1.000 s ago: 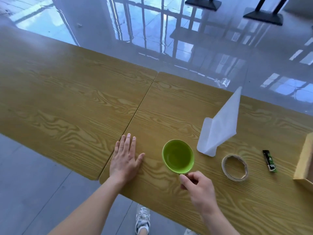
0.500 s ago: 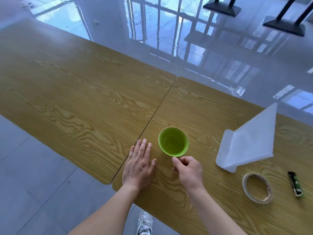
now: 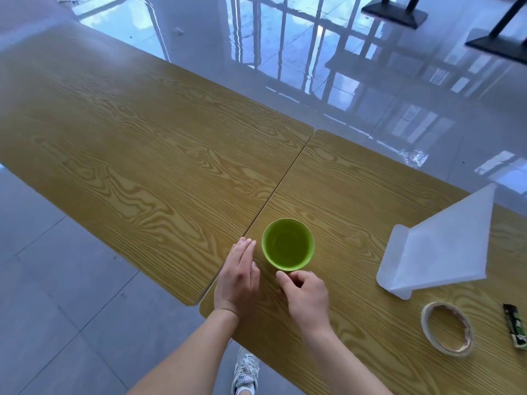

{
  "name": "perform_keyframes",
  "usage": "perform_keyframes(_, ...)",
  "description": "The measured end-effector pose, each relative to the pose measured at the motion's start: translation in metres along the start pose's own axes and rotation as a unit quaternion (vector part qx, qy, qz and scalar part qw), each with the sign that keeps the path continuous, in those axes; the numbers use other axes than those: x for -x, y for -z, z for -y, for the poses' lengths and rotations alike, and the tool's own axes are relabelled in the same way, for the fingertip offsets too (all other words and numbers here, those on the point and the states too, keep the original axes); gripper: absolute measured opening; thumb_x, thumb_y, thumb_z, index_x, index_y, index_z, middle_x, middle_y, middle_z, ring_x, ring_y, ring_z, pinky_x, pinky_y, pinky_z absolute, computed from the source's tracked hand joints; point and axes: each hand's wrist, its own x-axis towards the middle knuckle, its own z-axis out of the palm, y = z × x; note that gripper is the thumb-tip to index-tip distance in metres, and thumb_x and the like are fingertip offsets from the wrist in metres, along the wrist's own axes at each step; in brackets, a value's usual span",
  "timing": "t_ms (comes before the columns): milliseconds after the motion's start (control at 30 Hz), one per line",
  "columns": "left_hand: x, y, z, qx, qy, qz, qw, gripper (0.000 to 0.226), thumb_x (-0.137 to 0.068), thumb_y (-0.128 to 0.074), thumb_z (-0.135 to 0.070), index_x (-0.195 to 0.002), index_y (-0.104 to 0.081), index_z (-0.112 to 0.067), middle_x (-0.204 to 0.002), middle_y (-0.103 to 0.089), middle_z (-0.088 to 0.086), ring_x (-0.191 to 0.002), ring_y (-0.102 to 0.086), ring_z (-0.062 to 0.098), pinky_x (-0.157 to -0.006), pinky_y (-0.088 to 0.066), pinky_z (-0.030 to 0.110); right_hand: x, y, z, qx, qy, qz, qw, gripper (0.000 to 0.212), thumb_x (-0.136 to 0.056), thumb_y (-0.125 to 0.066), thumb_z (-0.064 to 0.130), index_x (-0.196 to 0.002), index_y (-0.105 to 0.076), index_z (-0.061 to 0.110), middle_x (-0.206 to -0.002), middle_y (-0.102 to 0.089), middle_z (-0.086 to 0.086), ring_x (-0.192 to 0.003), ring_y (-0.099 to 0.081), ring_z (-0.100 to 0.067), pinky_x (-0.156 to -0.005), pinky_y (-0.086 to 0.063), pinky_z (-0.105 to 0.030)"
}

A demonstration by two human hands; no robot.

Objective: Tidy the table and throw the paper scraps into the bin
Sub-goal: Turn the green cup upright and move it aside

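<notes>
A green bowl [image 3: 288,243] stands on the wooden table [image 3: 159,155], just right of the seam between two tabletops. My right hand [image 3: 306,296] pinches the bowl's near rim with thumb and forefinger. My left hand [image 3: 238,273] lies flat on the table, fingers together, its fingertips close beside the bowl's left side. A folded white sheet of paper [image 3: 436,246] stands tented to the right of the bowl. No bin is in view.
A roll of masking tape [image 3: 447,327] lies near the table's front right, and a small dark green packet [image 3: 515,326] lies beyond it at the frame edge. A crumpled clear wrapper [image 3: 414,157] lies on the glossy floor behind the table. My shoe [image 3: 245,372] shows below the table edge.
The bowl has slid left toward the seam under my right hand. My left hand has closed its fingers and now sits right beside the bowl. The view has shifted left.
</notes>
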Motion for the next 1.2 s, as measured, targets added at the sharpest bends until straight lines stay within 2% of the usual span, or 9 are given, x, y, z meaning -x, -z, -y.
perform_keyframes(100, 0.004, 0.011, -0.003, 0.052, 0.039, 0.006, 0.998, 0.047, -0.091, -0.038, -0.016, -0.134, -0.054, -0.003, -0.141, -0.051, 0.011, -0.138, -0.040, 0.022, -0.117, -0.025, 0.032, -0.001, 0.016, 0.003, 0.021, 0.015, 0.041, 0.999, 0.029, -0.083, -0.070, 0.049, -0.072, -0.073, 0.022, -0.065, -0.071, 0.007, -0.064, -0.064, -0.007, -0.064, -0.051, -0.030)
perform_keyframes(200, 0.020, 0.021, -0.008, 0.081, 0.073, -0.024, 0.994, 0.048, -0.090, -0.047, -0.039, -0.125, -0.061, -0.009, -0.126, -0.061, 0.004, -0.122, -0.052, 0.014, -0.105, -0.042, 0.033, -0.015, 0.039, 0.003, -0.038, -0.012, -0.002, 0.999, 0.018, -0.084, -0.071, 0.042, -0.082, -0.072, 0.024, -0.074, -0.074, 0.003, -0.070, -0.071, -0.013, -0.072, -0.060, -0.044)
perform_keyframes(233, 0.026, 0.022, -0.012, 0.085, 0.076, -0.039, 0.993, 0.049, -0.087, -0.051, -0.047, -0.118, -0.064, -0.011, -0.115, -0.064, 0.000, -0.110, -0.056, 0.011, -0.096, -0.048, 0.032, -0.024, 0.045, 0.005, -0.057, -0.022, -0.017, 0.998, 0.017, -0.085, -0.072, 0.040, -0.091, -0.070, 0.025, -0.082, -0.073, 0.001, -0.076, -0.072, -0.016, -0.076, -0.060, -0.047)
perform_keyframes(300, 0.034, 0.018, -0.023, 0.076, 0.079, -0.037, 0.993, 0.055, -0.082, -0.060, -0.060, -0.109, -0.066, -0.013, -0.099, -0.062, -0.006, -0.093, -0.058, 0.010, -0.082, -0.051, 0.029, -0.045, 0.052, 0.014, -0.051, -0.025, -0.007, 0.998, 0.037, -0.086, -0.069, 0.040, -0.118, -0.063, 0.023, -0.100, -0.070, 0.003, -0.091, -0.070, -0.019, -0.084, -0.058, -0.049)
perform_keyframes(367, 0.034, 0.012, -0.036, 0.045, 0.085, -0.006, 0.995, 0.054, -0.079, -0.065, -0.061, -0.107, -0.065, -0.015, -0.094, -0.060, -0.007, -0.088, -0.057, 0.010, -0.076, -0.050, 0.028, -0.062, 0.050, 0.026, -0.016, -0.015, 0.025, 0.999, 0.049, -0.089, -0.066, 0.039, -0.134, -0.054, 0.023, -0.109, -0.067, 0.002, -0.103, -0.065, -0.020, -0.091, -0.055, -0.048)
perform_keyframes(567, 0.024, 0.010, -0.046, 0.042, 0.103, -0.038, 0.993, 0.024, -0.086, -0.070, -0.036, -0.099, -0.070, -0.016, -0.085, -0.062, -0.009, -0.076, -0.055, 0.007, -0.066, -0.044, 0.019, -0.071, 0.034, 0.037, 0.014, -0.014, 0.030, 0.999, 0.033, -0.095, -0.058, 0.032, -0.124, -0.065, 0.019, -0.110, -0.069, 0.001, -0.106, -0.063, -0.021, -0.094, -0.053, -0.049)
perform_keyframes(767, 0.015, 0.024, -0.030, 0.028, 0.098, -0.048, 0.994, 0.024, -0.087, -0.070, -0.033, -0.102, -0.071, -0.015, -0.086, -0.065, -0.007, -0.076, -0.057, 0.006, -0.066, -0.046, 0.019, -0.072, 0.020, 0.037, -0.066, -0.050, 0.044, 0.996, 0.032, -0.097, -0.055, 0.028, -0.124, -0.065, 0.016, -0.119, -0.067, -0.001, -0.112, -0.062, -0.022, -0.096, -0.052, -0.050)
perform_keyframes(967, 0.016, 0.031, -0.023, 0.037, 0.104, -0.049, 0.993, 0.024, -0.086, -0.071, -0.033, -0.102, -0.071, -0.015, -0.083, -0.061, -0.010, -0.073, -0.056, 0.005, -0.063, -0.044, 0.017, -0.076, 0.011, 0.043, -0.053, -0.037, 0.063, 0.996, 0.025, -0.097, -0.054, 0.028, -0.116, -0.069, 0.019, -0.104, -0.069, 0.006, -0.103, -0.064, -0.020, -0.091, -0.055, -0.049)
perform_keyframes(1200, 0.014, 0.034, -0.018, 0.039, 0.096, -0.048, 0.993, 0.025, -0.086, -0.071, -0.033, -0.104, -0.071, -0.015, -0.084, -0.060, -0.011, -0.073, -0.054, 0.003, -0.064, -0.036, 0.007, -0.074, 0.009, 0.041, -0.062, -0.045, 0.063, 0.995, 0.030, -0.097, -0.054, 0.030, -0.122, -0.065, 0.017, -0.107, -0.068, 0.002, -0.104, -0.064, -0.021, -0.093, -0.054, -0.049)
